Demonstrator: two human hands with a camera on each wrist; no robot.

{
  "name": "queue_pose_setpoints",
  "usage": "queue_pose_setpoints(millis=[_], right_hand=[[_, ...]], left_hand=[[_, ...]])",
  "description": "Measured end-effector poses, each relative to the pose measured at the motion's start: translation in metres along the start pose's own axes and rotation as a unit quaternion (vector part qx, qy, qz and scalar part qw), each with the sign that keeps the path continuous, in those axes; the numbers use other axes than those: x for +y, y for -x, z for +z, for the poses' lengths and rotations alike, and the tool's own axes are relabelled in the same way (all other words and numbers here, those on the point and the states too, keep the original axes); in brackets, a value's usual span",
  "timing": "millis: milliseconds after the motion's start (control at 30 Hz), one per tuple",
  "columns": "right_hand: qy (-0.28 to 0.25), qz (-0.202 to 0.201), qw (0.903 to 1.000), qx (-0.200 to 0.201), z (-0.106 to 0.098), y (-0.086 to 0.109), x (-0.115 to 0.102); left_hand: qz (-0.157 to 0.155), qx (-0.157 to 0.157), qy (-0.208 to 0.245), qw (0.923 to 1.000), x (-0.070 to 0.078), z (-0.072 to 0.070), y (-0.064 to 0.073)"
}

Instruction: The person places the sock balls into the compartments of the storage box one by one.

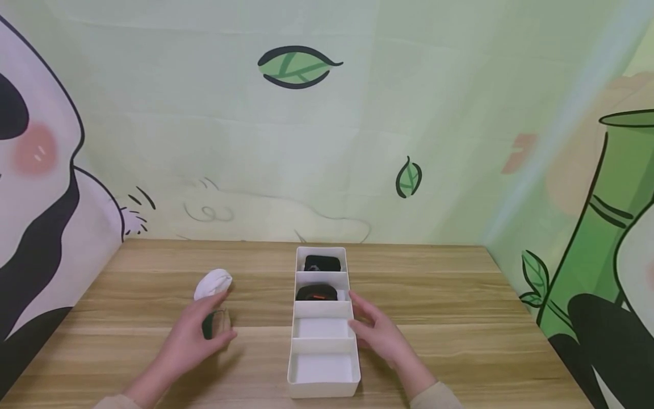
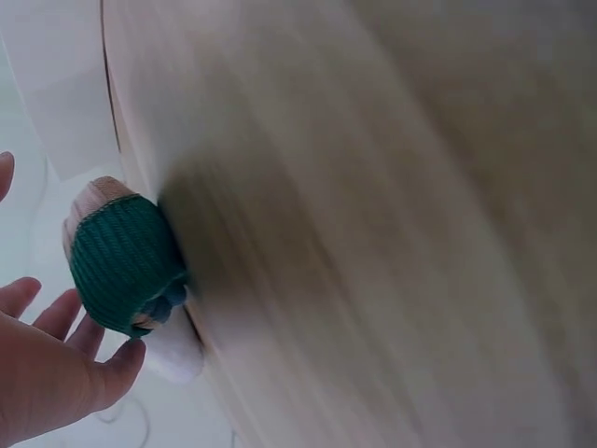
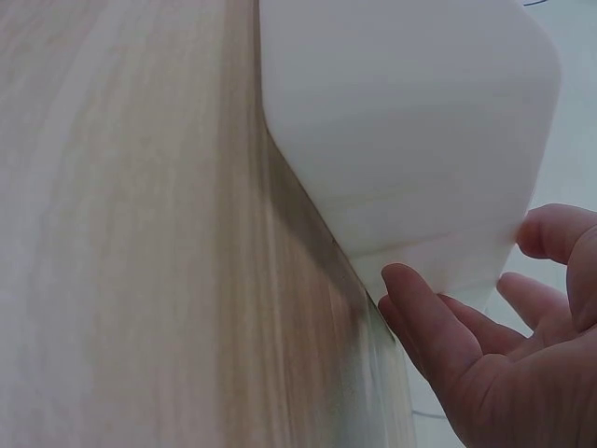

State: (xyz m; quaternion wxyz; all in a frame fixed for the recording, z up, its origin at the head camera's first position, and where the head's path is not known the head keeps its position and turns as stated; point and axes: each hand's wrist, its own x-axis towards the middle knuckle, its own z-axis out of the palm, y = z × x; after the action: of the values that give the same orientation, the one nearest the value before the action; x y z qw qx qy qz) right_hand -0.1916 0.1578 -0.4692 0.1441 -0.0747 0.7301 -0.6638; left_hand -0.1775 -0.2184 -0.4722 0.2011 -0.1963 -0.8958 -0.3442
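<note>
Spread rather than pinching, our left hand (image 1: pixel 191 326) and right hand (image 1: pixel 380 338) are over a wood-grain table (image 1: pixel 419 295). The right touches a long white four-compartment box (image 1: pixel 324 366); left of it, the left surrounds a rounded, ribbed-knit green-and-beige bundle (image 2: pixel 121 266), partly hiding it from overhead. We cannot confirm fingertip contact.

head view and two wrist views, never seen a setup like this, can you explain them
No machine here: these are a person's bare hands. One camera is worn on the head; the others, one on each wrist. On the wooden table stands a white divided box, with dark items in its two far compartments. The left hand is around a green-and-beige bundle, with no clear grip; a white bundle lies beyond. The right hand rests its fingers against the box's side.
</note>
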Motion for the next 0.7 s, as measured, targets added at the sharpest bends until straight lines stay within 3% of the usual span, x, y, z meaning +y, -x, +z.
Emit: queue_pose_setpoints(millis=[433,700], right_hand=[[0.005,0.002,1.0,0.003,0.0,0.0,0.001],[0.002,0.002,1.0,0.001,0.0,0.0,0.001]], left_hand=[[-0.093,-0.034,0.026,0.9948,-0.007,0.003,0.007],[-0.115,-0.052,0.017,0.9919,-0.012,0.003,0.006]])
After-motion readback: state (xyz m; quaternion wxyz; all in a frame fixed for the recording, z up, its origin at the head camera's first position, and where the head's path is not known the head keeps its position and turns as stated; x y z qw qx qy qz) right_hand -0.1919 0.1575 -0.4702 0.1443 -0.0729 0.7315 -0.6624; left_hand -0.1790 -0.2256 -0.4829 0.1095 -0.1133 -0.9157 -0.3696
